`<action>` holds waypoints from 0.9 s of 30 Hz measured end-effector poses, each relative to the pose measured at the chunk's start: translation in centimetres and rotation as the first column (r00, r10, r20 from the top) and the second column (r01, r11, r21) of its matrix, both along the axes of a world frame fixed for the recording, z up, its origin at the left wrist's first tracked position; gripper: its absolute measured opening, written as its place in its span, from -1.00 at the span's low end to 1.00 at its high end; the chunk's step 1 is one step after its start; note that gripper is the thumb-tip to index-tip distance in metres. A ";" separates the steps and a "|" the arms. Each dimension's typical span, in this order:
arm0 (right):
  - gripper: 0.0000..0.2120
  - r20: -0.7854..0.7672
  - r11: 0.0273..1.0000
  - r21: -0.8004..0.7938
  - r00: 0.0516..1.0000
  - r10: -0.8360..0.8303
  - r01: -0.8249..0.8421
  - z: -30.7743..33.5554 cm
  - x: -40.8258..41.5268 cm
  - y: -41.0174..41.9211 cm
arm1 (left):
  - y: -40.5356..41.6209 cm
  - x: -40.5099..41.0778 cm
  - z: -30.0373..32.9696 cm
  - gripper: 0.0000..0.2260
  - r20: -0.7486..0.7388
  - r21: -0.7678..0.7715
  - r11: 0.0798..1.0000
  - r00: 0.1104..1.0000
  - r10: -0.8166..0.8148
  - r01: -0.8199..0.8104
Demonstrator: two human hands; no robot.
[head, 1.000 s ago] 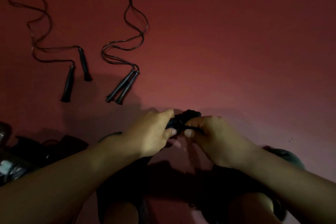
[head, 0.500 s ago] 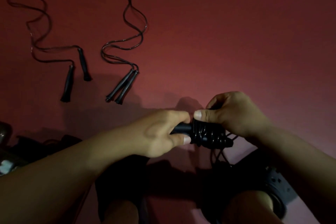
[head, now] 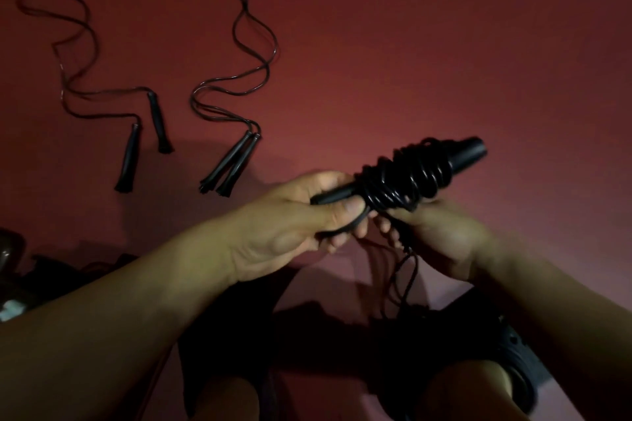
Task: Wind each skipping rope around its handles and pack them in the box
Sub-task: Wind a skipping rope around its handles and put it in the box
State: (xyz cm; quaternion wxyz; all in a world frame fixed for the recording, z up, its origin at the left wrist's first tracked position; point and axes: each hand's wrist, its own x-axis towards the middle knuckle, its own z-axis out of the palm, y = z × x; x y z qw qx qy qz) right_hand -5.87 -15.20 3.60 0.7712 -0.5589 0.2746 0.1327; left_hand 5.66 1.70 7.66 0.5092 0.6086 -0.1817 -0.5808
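- The left hand (head: 294,215) has its grip wrapped round the near end of the black handles (head: 403,178), thumb pressed along the shaft.
- The handles are held in the air above the red floor (head: 444,44), far end tilted up to the right, with the rope coils (head: 407,181) wound round their middle.
- The right hand (head: 441,236) is under the coils, grip pinching the loose rope tail (head: 407,270) that hangs down.
- 2 unwound skipping ropes lie on the floor at upper left: one (head: 143,133) with handles apart, the other (head: 236,161) with handles side by side.
- No readable writing shows anywhere.
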 end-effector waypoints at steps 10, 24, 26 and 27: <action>-0.75 -0.222 0.926 -0.360 0.975 0.032 -0.112 -1.0 -0.5 1.9 | -0.5 -0.3 -1.7 -0.91 -0.019 0.223 0.925 0.947 0.320 -0.308; -0.71 -0.334 0.895 -0.355 0.931 0.147 -0.269 1.7 -0.5 3.2 | 0.3 0.0 -4.1 -0.93 0.391 0.388 0.862 0.905 0.167 -0.326; -0.75 -0.312 0.851 -0.417 0.930 0.195 -0.318 1.9 -0.3 3.2 | 0.6 0.1 -4.3 -0.93 0.460 0.405 0.869 0.884 0.077 -0.286; -0.75 -0.303 0.826 -0.447 0.927 0.222 -0.344 1.9 -0.2 3.2 | 0.7 0.2 -4.4 -0.93 0.496 0.418 0.867 0.868 0.032 -0.271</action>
